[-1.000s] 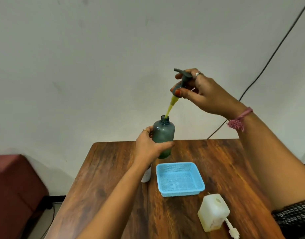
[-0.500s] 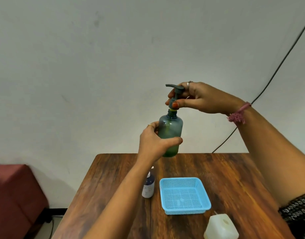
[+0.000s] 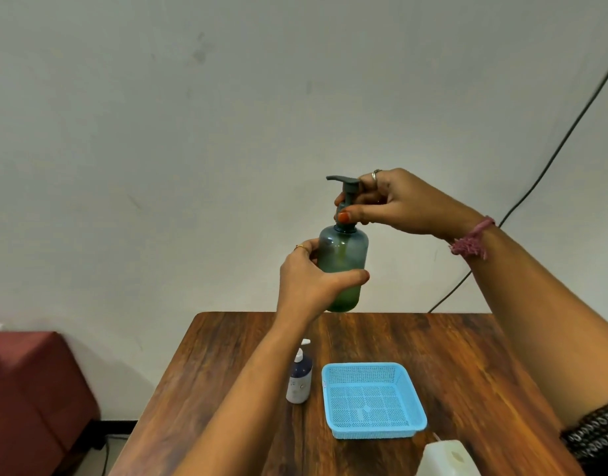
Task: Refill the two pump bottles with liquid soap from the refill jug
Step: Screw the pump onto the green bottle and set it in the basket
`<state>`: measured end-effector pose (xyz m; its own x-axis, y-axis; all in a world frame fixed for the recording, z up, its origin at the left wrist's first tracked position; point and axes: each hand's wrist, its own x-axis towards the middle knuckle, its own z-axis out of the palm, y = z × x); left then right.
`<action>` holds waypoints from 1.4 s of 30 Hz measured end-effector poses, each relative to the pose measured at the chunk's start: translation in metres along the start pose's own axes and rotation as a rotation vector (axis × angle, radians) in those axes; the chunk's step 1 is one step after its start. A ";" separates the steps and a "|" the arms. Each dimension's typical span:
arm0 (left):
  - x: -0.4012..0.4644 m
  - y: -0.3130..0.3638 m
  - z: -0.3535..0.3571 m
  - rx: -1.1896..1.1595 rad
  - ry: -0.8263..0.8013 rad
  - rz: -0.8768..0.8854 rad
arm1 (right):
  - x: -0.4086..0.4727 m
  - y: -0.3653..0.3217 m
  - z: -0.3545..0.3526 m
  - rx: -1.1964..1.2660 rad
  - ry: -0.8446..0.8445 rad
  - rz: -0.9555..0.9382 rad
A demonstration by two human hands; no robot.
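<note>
My left hand [image 3: 307, 281] grips a grey-green translucent pump bottle [image 3: 343, 255] by its body and holds it upright in the air above the far edge of the table. Yellow-green liquid shows in its lower part. My right hand [image 3: 395, 204] pinches the grey pump head [image 3: 345, 187], which sits on the bottle's neck. A smaller dark bottle with a white pump [image 3: 299, 377] stands on the table under my left forearm. The white refill jug [image 3: 446, 458] is at the bottom edge, partly cut off.
A light blue mesh basket [image 3: 374, 431] lies on the wooden table [image 3: 467, 365] right of the small bottle. A red-brown seat [image 3: 28, 389] stands at the left beside the table. A black cable [image 3: 553, 156] runs down the wall at the right.
The pump head, lifted clear with its yellow tube showing a second ago, has gone down into the bottle and now sits on the neck. Both hands keep their hold; the view tilted up.
</note>
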<state>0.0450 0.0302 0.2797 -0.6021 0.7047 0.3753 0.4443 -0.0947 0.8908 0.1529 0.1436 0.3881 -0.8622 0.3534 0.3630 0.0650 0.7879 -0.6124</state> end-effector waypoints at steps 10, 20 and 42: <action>-0.002 -0.001 0.006 -0.008 0.005 -0.010 | -0.011 0.004 0.000 0.207 -0.058 0.128; -0.006 -0.003 0.012 -0.009 0.055 -0.023 | -0.017 0.009 0.052 0.215 0.458 0.138; -0.011 0.002 0.019 -0.026 0.067 -0.010 | -0.033 0.017 0.042 0.521 0.222 0.167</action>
<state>0.0649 0.0351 0.2725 -0.6500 0.6571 0.3817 0.4210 -0.1068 0.9008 0.1619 0.1240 0.3364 -0.7322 0.5925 0.3358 -0.1126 0.3810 -0.9177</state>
